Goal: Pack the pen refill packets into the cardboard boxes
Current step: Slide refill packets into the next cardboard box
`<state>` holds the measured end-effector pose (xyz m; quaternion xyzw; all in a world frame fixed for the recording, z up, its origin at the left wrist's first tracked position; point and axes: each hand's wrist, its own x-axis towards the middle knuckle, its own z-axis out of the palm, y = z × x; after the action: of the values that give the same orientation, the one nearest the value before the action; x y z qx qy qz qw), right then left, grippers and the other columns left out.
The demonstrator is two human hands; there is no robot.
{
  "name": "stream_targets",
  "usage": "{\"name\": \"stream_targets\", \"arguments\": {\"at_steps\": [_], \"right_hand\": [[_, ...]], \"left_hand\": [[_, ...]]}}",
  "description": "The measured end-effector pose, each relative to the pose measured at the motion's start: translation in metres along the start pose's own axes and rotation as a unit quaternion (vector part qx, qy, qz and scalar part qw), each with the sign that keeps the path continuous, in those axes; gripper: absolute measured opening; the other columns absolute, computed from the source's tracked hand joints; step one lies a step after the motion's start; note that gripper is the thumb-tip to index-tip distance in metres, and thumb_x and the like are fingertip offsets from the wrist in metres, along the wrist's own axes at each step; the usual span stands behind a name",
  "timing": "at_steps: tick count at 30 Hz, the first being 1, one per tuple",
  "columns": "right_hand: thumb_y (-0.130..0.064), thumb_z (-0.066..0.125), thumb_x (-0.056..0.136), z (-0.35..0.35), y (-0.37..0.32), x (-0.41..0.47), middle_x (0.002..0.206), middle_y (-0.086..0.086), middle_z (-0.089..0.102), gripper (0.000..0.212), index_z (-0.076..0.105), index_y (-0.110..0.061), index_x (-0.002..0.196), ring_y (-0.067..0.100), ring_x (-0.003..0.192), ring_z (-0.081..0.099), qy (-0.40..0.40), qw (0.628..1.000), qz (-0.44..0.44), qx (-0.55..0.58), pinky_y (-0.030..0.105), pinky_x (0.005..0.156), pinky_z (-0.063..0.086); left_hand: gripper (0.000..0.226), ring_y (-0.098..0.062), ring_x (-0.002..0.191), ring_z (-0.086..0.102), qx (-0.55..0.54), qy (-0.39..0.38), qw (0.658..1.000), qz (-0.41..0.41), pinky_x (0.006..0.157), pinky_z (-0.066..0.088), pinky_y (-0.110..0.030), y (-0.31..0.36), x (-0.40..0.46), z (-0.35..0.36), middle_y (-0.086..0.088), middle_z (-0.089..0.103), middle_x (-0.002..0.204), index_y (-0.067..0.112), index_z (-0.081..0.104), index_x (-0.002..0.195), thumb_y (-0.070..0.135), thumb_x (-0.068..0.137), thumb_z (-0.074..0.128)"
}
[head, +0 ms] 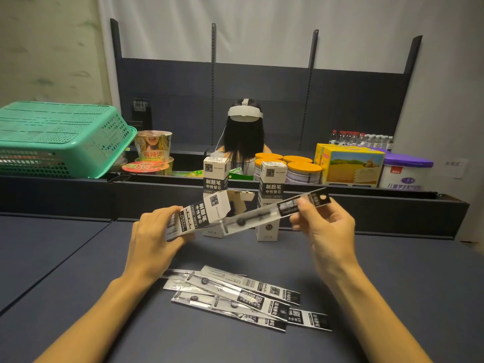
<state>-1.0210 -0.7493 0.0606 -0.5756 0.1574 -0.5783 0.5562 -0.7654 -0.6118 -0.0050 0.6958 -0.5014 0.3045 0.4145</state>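
Flanking the held box [199, 214]: 2 upright boxes [269, 200], basket [60, 137].

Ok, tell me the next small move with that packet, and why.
Probably slide the packet lengthwise into the open box. The right hand pinches its far end, its near end sits at the box's open mouth, flap up, and the left hand holds the box tilted to receive it.

The room was dim, lit softly from above, with a muted, bluish cast. The counter [78, 258] showed only faint shadows. Glare gleamed on the clear packets [235, 294]. Wide-angle distortion bent the shelf uprights [310, 72] and splayed the forearms at the lower corners. Distant bottles [361, 138] looked soft; fine print was smeared.
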Motion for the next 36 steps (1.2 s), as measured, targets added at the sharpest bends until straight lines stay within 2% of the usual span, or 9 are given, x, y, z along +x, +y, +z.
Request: {"name": "stream_targets", "arguments": {"at_steps": [5, 9, 13, 15, 20, 27, 30, 32, 36], "right_hand": [[-0.01, 0.058, 0.094, 0.0, -0.006, 0.0, 0.068, 0.0, 0.069, 0.011, 0.058, -0.012, 0.083, 0.012, 0.054, 0.066, 0.061, 0.997, -0.009, 0.039, 0.022, 0.05, 0.053], [-0.01, 0.058, 0.094, 0.003, -0.005, -0.002, 0.074, 0.006, 0.069, 0.008, 0.057, -0.01, 0.086, 0.016, 0.058, 0.069, 0.065, 0.997, -0.014, 0.028, 0.023, 0.052, 0.054], [-0.011, 0.059, 0.094, 0.008, 0.002, -0.006, 0.079, 0.014, 0.07, 0.008, 0.058, -0.007, 0.088, 0.024, 0.065, 0.072, 0.028, 1.0, -0.009, 0.006, 0.028, 0.056, 0.057], [-0.009, 0.059, 0.094, 0.013, 0.006, -0.01, 0.076, 0.011, 0.072, 0.007, 0.058, -0.005, 0.088, 0.027, 0.068, 0.072, -0.007, 1.0, -0.003, -0.007, 0.03, 0.057, 0.058], [-0.001, 0.063, 0.089, 0.022, 0.014, -0.02, 0.086, 0.015, 0.071, 0.011, 0.056, -0.003, 0.097, 0.026, 0.073, 0.073, -0.091, 0.995, -0.011, -0.03, 0.028, 0.059, 0.058], [-0.015, 0.065, 0.091, 0.019, 0.025, -0.021, 0.09, -0.007, 0.071, 0.019, 0.066, -0.028, 0.104, 0.015, 0.081, 0.068, -0.042, 0.984, -0.084, -0.153, 0.03, 0.064, 0.059], [-0.016, 0.072, 0.085, 0.018, 0.028, -0.02, 0.099, -0.005, 0.068, 0.036, 0.058, -0.028, 0.116, 0.013, 0.087, 0.067, -0.029, 0.986, -0.078, -0.143, 0.024, 0.07, 0.057], [-0.017, 0.076, 0.082, 0.019, 0.029, -0.022, 0.096, 0.0, 0.067, 0.041, 0.053, -0.03, 0.112, 0.013, 0.085, 0.067, -0.028, 0.986, -0.077, -0.144, 0.024, 0.071, 0.057], [-0.02, 0.073, 0.084, 0.022, 0.03, -0.025, 0.088, -0.009, 0.068, 0.026, 0.058, -0.028, 0.104, 0.011, 0.083, 0.067, -0.047, 0.979, -0.105, -0.169, 0.022, 0.071, 0.055]], "left_hand": [[0.061, -0.021, 0.091, 0.051, 0.001, -0.005, 1.0, -0.006, 0.074, 0.039, -0.037, -0.001, 0.0, 0.001, -0.006, 0.065, 0.109, 0.013, 0.059, 0.119, 0.025, 0.065, 0.085], [0.062, -0.021, 0.091, 0.051, -0.007, -0.009, 1.0, -0.004, 0.073, 0.043, -0.041, 0.0, 0.0, 0.002, -0.006, 0.065, 0.109, 0.014, 0.059, 0.119, 0.024, 0.064, 0.086], [0.063, -0.021, 0.092, 0.052, -0.012, -0.016, 1.0, 0.007, 0.074, 0.046, -0.044, 0.001, 0.0, 0.003, -0.006, 0.064, 0.11, 0.013, 0.059, 0.12, 0.022, 0.064, 0.086], [0.064, -0.022, 0.092, 0.053, -0.012, -0.021, 1.0, 0.013, 0.073, 0.047, -0.046, 0.0, 0.0, 0.004, -0.006, 0.064, 0.111, 0.013, 0.058, 0.12, 0.022, 0.064, 0.086], [0.063, -0.021, 0.095, 0.052, -0.008, -0.028, 0.999, 0.019, 0.076, 0.047, -0.044, -0.001, -0.001, 0.005, -0.005, 0.064, 0.112, 0.014, 0.059, 0.12, 0.023, 0.064, 0.086], [0.063, -0.021, 0.095, 0.053, -0.005, -0.022, 1.0, 0.021, 0.079, 0.041, -0.037, 0.0, -0.001, 0.005, -0.005, 0.065, 0.112, 0.013, 0.06, 0.12, 0.02, 0.063, 0.087], [0.063, -0.02, 0.095, 0.052, -0.007, -0.026, 0.999, 0.028, 0.079, 0.041, -0.036, 0.001, -0.001, 0.006, -0.004, 0.065, 0.112, 0.014, 0.059, 0.119, 0.021, 0.063, 0.087], [0.063, -0.018, 0.095, 0.051, -0.008, -0.028, 0.999, 0.033, 0.079, 0.04, -0.035, 0.001, -0.001, 0.006, -0.003, 0.064, 0.112, 0.016, 0.059, 0.119, 0.021, 0.064, 0.087], [0.062, -0.014, 0.094, 0.048, -0.008, -0.025, 0.999, 0.035, 0.078, 0.036, -0.032, 0.001, -0.001, 0.005, -0.002, 0.065, 0.111, 0.016, 0.06, 0.119, 0.021, 0.063, 0.087]]}}
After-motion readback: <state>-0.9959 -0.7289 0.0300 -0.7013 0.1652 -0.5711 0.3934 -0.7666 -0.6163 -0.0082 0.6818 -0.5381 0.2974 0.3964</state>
